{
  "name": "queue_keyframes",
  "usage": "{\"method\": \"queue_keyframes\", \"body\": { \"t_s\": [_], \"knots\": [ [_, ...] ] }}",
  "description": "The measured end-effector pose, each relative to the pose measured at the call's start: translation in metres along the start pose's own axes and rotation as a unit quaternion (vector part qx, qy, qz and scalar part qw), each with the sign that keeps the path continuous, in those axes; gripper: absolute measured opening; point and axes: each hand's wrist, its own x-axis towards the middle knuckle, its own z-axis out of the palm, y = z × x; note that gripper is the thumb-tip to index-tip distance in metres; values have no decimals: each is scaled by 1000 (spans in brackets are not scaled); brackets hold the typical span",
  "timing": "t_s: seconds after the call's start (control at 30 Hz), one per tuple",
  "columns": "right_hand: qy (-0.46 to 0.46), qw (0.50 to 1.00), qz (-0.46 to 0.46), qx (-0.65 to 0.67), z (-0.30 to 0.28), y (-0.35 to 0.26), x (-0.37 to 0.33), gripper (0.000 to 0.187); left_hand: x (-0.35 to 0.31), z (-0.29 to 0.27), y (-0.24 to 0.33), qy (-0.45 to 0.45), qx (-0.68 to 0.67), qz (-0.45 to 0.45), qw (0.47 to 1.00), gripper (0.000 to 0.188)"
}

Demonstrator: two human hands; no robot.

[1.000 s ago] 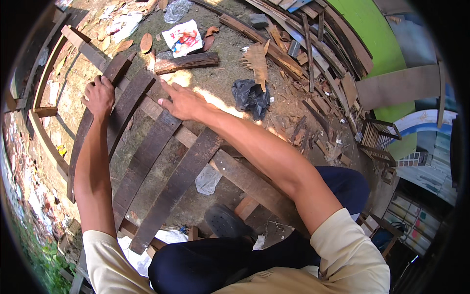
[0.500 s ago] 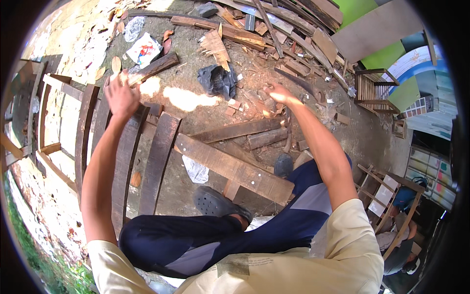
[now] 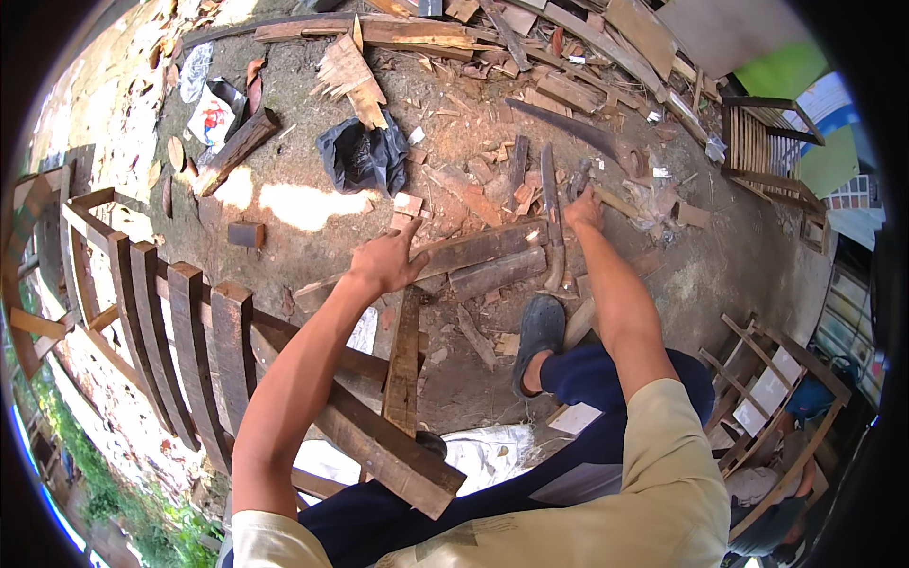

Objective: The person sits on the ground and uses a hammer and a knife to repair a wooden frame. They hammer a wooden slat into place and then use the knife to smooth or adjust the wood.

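You are in what looks like a makeshift open-air woodworking yard. A handsaw [image 3: 566, 126] and a hammer [image 3: 615, 202] are on the bare ground [image 3: 701, 284] ahead of you to the right, with wood scraps [image 3: 464, 194] strewn about. Rough timber [image 3: 379, 34] lies along the far side, and a slatted wooden frame [image 3: 233, 331] stands at your left. Sunlight, dry leaves [image 3: 176, 153] and green plants [image 3: 109, 478] on your left mark it as outdoors.

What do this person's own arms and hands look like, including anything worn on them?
The left sleeve and right sleeve are short, plain and cream, matching the shirt. Below them both arms are bare. The left hand and right hand are ungloved; no watch, bracelet or ring can be made out.
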Motion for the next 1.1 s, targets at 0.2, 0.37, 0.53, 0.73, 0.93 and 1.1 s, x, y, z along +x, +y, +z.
{"method": "queue_keyframes", "body": {
  "t_s": [0.2, 0.37, 0.53, 0.73, 0.93, 1.1],
  "knots": [
    [32, 992, -25, -117, 3, 25, 51, 69, 4, -11, -45, 53, 3, -46, 998, 75],
    [41, 975, -162, -147, 7, 37, 45, 47, 6, -11, -54, 103, -31, -43, 993, 71],
    [17, 976, -160, -150, -15, -5, 6, 42, -4, -24, -57, 242, -132, -24, 961, 59],
    [-12, 962, -255, -96, -62, -125, -64, 38, -80, -77, -113, 569, 123, 196, 789, 34],
    [-164, 877, -445, 77, -109, -308, -258, 36, -218, -105, -295, 540, 208, -115, 807, 53],
    [-200, 808, -553, 36, -124, -403, -477, 37, -273, -26, -416, 514, -97, -473, 709, 86]
  ]
}}
